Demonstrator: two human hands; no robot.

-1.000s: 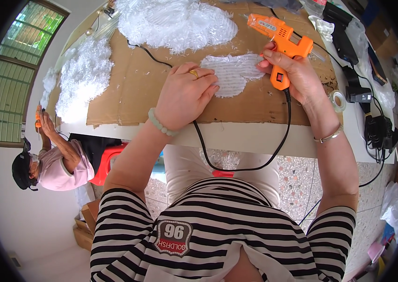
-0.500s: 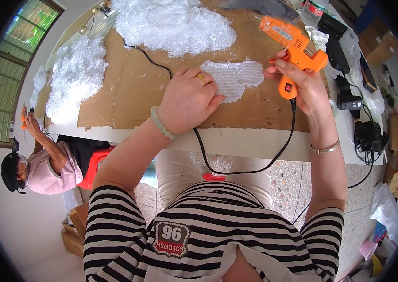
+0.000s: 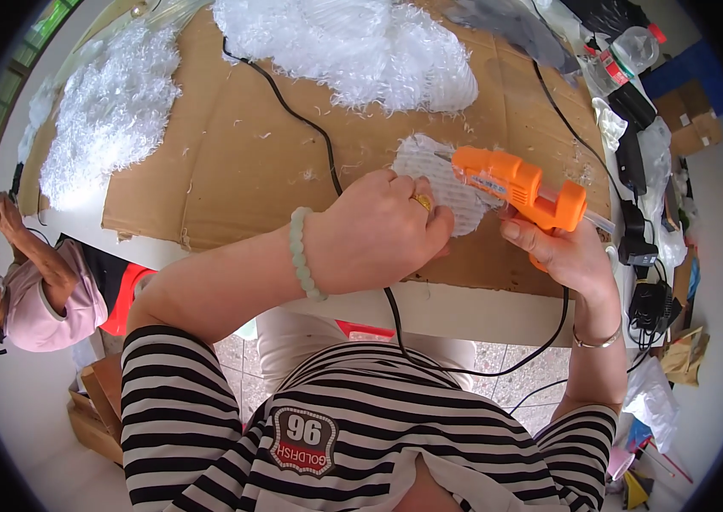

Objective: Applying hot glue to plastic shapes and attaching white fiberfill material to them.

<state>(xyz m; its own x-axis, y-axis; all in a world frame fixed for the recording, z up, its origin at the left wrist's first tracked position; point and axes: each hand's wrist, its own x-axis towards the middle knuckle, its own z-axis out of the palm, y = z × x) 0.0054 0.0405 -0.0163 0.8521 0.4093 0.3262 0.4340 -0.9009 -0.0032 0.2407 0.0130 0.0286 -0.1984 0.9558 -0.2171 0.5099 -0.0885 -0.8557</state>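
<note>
An orange hot glue gun (image 3: 519,183) is gripped in my right hand (image 3: 568,254), with a glue stick poking out of its back end. Its nozzle points left, above the upper part of a white ribbed fabric piece (image 3: 429,166). My left hand (image 3: 378,226) is closed at the near left edge of that piece, fingers curled and fingertips partly hidden. The piece lies on brown cardboard (image 3: 233,171), and the glue gun covers some of its right side. From the gun a black cord (image 3: 506,367) hangs past the table edge.
Fluffy white shaggy material (image 3: 361,51) lies at the back, with another heap (image 3: 114,111) at the left. A clear bottle (image 3: 626,60), black adapters (image 3: 653,307) and cables crowd the right side. Another person (image 3: 50,290) works at the far left.
My right hand has brought the glue gun down and left, so its nozzle is over the white piece instead of up beyond it. My left hand stays at the piece's edge. The whole view has shifted.
</note>
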